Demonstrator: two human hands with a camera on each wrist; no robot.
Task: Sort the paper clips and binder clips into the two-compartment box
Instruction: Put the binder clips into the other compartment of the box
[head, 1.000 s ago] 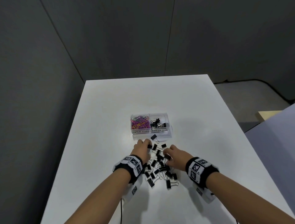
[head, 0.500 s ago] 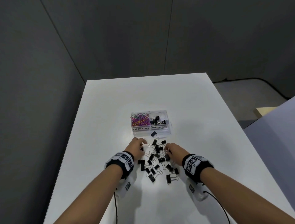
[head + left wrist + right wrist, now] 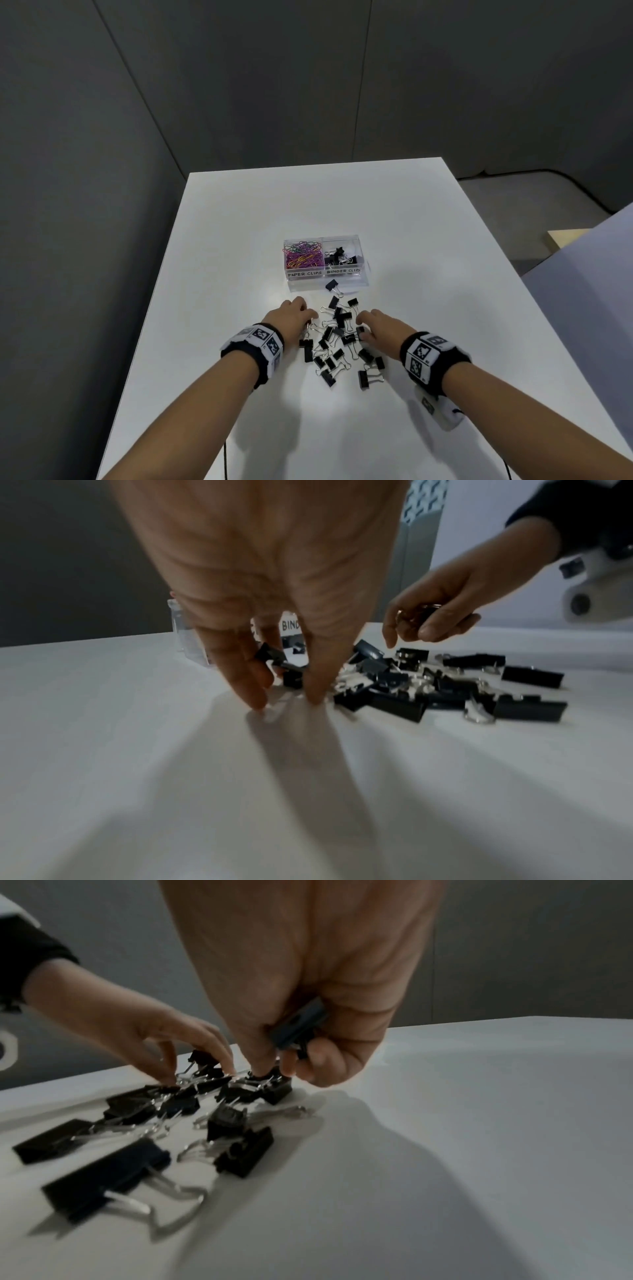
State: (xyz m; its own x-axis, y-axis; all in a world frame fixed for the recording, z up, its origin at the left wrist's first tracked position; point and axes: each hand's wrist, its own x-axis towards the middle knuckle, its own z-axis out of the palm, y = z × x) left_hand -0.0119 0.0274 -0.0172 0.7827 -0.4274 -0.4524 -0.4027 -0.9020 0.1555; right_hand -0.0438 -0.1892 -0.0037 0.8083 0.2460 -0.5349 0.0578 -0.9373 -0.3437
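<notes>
The left hand [image 3: 291, 317] reaches down at the left edge of the heap, fingertips [image 3: 255, 696] on the white table [image 3: 239, 240] — whether they pinch a clip I cannot tell. Loose binder clips [image 3: 339, 342] lie scattered between the hands, just in front of the clear two-compartment box [image 3: 327, 281] — coloured paper clips [image 3: 303, 257] in its left side. The right hand [image 3: 380, 327] curls around a black binder clip [image 3: 298, 1026].

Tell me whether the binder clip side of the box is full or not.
Not full. The binder clips compartment holds only a few black clips, with bare clear wall above them; most binder clips lie loose on the table.
</notes>
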